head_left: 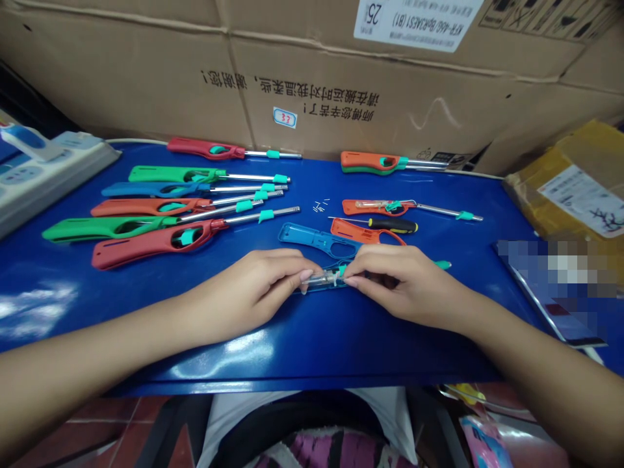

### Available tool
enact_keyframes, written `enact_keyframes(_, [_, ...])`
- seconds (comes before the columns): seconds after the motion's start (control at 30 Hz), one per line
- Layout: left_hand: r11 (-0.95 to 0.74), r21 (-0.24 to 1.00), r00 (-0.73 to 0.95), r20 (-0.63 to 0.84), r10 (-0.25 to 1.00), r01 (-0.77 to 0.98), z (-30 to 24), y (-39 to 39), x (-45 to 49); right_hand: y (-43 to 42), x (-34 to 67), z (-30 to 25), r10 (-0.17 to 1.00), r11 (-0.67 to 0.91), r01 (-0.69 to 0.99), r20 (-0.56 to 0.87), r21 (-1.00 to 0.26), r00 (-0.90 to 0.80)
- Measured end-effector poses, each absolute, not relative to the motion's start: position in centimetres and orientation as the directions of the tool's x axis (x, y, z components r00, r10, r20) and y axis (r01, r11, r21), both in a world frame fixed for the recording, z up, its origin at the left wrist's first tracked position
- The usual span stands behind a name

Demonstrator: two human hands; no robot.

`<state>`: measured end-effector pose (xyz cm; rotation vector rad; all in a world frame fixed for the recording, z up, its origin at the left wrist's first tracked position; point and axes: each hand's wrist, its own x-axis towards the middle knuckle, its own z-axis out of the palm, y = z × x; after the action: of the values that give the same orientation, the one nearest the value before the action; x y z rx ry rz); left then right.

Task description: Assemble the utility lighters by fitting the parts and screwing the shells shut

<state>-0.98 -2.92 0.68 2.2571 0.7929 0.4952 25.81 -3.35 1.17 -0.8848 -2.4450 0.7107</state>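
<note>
Uncovered lighter is sitting between both hands, near side of the blue table, long axis running roughly 9 to 3 o'clock (12 = away from person). Left hand is pinching its 9 o'clock end. Right hand is gripping by the green trigger; exact pinch is hiding. Both touching, neither nearer. Blue half-shell is lying just beside, 12 o'clock of left fingertips.
</note>
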Motion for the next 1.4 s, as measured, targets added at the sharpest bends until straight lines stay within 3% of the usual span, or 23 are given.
enact_keyframes(1.1, [-0.58,0.706,0.743,0.114,0.66,0.407,0.8,-3.1,-0.84,-3.39,25.86,1.22,0.674,0.646,0.451,0.185,-0.615,-0.715])
enact_keyframes(1.4, [-0.532,0.739,0.686,0.13,0.716,0.415,0.93,-3.32,-0.54,-3.39,25.83,1.14,0.683,0.626,0.463,0.155,-0.627,-0.714])
